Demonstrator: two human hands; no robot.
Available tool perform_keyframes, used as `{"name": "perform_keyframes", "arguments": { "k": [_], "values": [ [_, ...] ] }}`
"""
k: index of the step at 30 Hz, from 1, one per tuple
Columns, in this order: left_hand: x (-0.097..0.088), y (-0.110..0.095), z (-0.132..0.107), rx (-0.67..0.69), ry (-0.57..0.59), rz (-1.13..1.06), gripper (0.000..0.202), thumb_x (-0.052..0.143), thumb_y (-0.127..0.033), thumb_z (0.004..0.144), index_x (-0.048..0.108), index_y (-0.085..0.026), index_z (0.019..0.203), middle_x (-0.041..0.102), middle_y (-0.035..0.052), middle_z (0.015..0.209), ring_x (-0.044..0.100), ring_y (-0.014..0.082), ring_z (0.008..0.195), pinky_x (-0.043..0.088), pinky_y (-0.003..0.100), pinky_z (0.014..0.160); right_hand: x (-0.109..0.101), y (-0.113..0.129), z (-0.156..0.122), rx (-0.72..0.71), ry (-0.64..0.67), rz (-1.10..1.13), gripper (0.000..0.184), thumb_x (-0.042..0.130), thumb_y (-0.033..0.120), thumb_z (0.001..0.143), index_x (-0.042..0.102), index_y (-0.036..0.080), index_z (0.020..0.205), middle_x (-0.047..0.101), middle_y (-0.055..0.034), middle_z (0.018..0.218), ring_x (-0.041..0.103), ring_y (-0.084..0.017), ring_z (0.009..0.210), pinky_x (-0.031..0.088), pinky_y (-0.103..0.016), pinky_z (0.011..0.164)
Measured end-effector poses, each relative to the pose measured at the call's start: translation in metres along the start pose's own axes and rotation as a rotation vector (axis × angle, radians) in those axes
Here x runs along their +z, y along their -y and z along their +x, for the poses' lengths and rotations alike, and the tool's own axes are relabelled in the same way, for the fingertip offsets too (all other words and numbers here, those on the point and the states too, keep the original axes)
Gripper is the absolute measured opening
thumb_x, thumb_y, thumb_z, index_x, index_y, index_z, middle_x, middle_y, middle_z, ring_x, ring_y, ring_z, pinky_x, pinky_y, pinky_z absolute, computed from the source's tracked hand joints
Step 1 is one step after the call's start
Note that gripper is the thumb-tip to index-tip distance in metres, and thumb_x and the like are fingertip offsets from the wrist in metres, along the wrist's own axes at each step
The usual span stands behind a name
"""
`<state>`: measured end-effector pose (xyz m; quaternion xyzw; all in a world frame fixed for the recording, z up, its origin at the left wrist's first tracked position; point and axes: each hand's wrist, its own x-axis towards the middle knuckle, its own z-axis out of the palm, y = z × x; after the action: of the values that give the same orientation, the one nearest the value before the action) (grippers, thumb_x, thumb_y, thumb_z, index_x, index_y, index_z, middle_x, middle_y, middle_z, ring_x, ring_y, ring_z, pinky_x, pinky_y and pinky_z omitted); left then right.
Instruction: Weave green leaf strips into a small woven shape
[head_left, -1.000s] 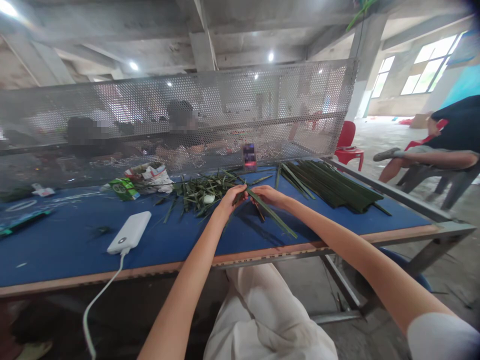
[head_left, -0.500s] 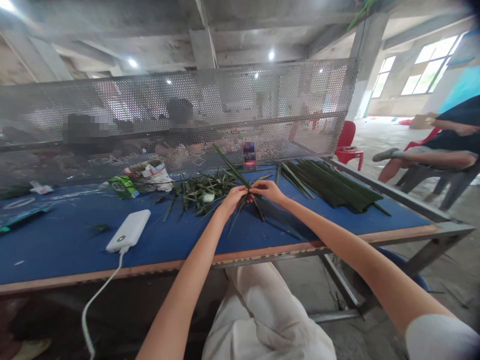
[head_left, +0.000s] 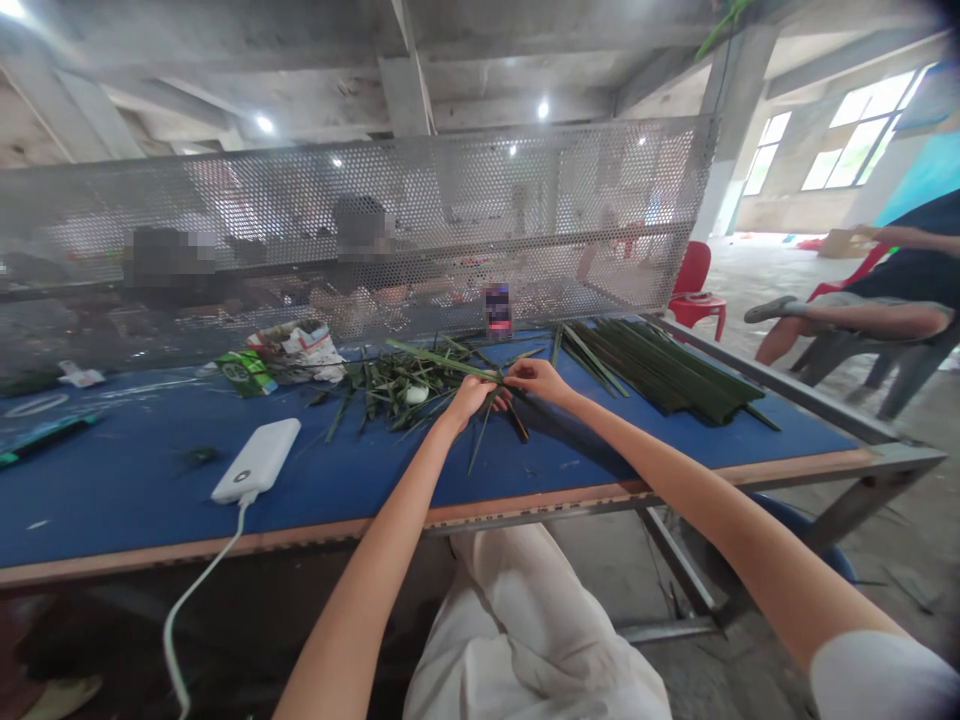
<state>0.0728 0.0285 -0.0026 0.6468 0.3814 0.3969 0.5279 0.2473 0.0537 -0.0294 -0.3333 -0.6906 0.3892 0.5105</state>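
Note:
Both hands meet over the blue table, working on long green leaf strips. My left hand is closed around the strips where they cross, and their ends stick out to the upper left and down toward me. Close beside it, my right hand pinches a strip between thumb and fingertips. The crossing point itself is mostly hidden by the fingers. Left of the hands lies a heap of cut leaf pieces with a small pale, rounded object on it. Several long, dark green leaves lie side by side at the right.
A white power bank with a cable lies at the left on the blue table. Behind are a green packet, a crumpled bag and a perforated metal screen. A person sits at the far right.
The long strip that pointed up and away has swung down to the left, over the heap. My right hand has shifted slightly to the right.

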Motion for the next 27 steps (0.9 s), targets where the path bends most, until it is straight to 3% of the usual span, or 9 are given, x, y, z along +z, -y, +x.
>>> {"name": "perform_keyframes", "arguments": {
  "k": [4,10,15,20,24,27],
  "values": [
    [0.001,0.0,-0.001,-0.015,0.018,0.042,0.017,0.049,-0.007,0.076,0.065,-0.013,0.075,0.071,0.0047,0.067,0.063,0.0146,0.047,0.043,0.022,0.045,0.0,-0.008,0.001,-0.001,-0.002,-0.026,0.034,0.075,0.045,0.061,0.059,0.016,0.069,0.06,0.0011,0.066,0.053,-0.011,0.061,0.042,-0.025,0.061],
    [0.001,0.007,0.001,0.076,0.037,0.122,0.002,0.065,-0.01,0.074,0.065,-0.011,0.073,0.068,0.003,0.063,0.063,0.0141,0.048,0.045,0.021,0.046,0.0,-0.007,0.0,0.029,-0.004,-0.059,0.038,0.073,0.051,0.061,0.058,0.017,0.07,0.059,0.0007,0.064,0.053,-0.012,0.06,0.041,-0.024,0.055],
    [-0.001,0.011,0.004,0.126,0.023,0.139,0.014,0.07,-0.024,0.079,0.067,-0.01,0.078,0.069,0.0029,0.061,0.063,0.0144,0.048,0.047,0.022,0.047,-0.002,0.001,-0.002,0.092,0.025,-0.037,0.041,0.074,0.054,0.058,0.06,0.017,0.07,0.059,0.0003,0.062,0.052,-0.011,0.057,0.041,-0.024,0.051],
    [-0.003,0.014,0.006,0.084,0.051,0.133,0.03,0.069,-0.038,0.081,0.067,-0.01,0.072,0.071,0.0068,0.066,0.067,0.0173,0.055,0.048,0.023,0.051,-0.005,0.009,-0.005,0.15,0.021,-0.029,0.041,0.076,0.053,0.057,0.067,0.015,0.07,0.061,-0.0011,0.062,0.054,-0.012,0.06,0.042,-0.024,0.053],
    [-0.003,0.012,0.006,0.03,-0.051,0.079,0.031,0.066,-0.039,0.085,0.065,-0.01,0.073,0.072,0.0066,0.067,0.067,0.016,0.056,0.047,0.022,0.053,-0.003,0.011,-0.007,0.139,-0.012,-0.046,0.038,0.073,0.051,0.064,0.07,0.014,0.075,0.064,-0.0031,0.068,0.056,-0.013,0.063,0.042,-0.024,0.055],
    [-0.002,0.008,0.006,-0.013,-0.111,0.056,0.028,0.062,-0.033,0.087,0.063,-0.01,0.071,0.07,0.0052,0.064,0.066,0.0159,0.054,0.046,0.023,0.053,0.002,0.015,-0.008,0.029,-0.073,-0.088,0.034,0.067,0.046,0.071,0.071,0.014,0.082,0.066,-0.0047,0.074,0.057,-0.014,0.064,0.044,-0.026,0.058]
  ]
}}
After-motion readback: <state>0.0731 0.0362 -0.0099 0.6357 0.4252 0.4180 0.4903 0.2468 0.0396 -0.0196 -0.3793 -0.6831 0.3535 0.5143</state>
